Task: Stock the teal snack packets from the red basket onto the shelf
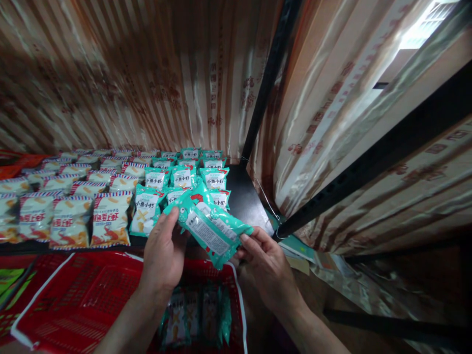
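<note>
Between my two hands is a teal snack bag (210,228), tilted, with its printed back turned up. My left hand (164,246) grips its upper left end with the thumb on top. My right hand (267,260) pinches its right corner. Just behind it, rows of matching teal and white snack bags (155,179) stand on the black shelf (252,201), a few partly covered by the held bag. Below my hands, a red basket (96,285) holds several more teal bags (184,314) at its right end.
Rows of white and orange snack bags (110,216) with striped tops fill the shelf's left part. Dark metal posts (269,83) rise at the shelf's back corner and right side. Striped printed plastic sheeting (177,73) hangs behind. Green packets (9,285) lie at the far left.
</note>
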`<state>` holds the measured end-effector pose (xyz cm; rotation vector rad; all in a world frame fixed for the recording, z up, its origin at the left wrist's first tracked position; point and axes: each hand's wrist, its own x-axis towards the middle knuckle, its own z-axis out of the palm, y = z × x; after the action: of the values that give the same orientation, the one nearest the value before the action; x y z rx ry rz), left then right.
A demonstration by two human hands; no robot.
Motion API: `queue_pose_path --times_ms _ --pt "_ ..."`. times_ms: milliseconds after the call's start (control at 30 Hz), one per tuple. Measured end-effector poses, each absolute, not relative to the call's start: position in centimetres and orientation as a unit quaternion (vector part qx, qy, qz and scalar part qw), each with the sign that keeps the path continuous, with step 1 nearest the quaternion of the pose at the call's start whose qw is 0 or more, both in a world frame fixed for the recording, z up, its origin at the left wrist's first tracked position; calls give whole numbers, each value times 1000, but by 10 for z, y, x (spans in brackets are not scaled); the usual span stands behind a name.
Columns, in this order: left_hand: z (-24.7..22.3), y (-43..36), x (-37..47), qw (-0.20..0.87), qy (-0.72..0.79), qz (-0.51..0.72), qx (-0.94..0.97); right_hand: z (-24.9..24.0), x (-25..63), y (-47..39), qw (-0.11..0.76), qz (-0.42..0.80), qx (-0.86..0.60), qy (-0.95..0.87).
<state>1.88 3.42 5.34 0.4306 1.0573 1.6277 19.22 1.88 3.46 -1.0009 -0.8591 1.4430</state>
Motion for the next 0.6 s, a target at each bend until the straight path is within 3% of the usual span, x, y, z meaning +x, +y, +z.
queue_pose_path --times_ms 333,600 --pt "69 21 34 606 400 641 249 44 206 20 633 388 -470 -478" --pt "69 13 42 638 364 611 296 50 205 5 564 132 -419 -699"
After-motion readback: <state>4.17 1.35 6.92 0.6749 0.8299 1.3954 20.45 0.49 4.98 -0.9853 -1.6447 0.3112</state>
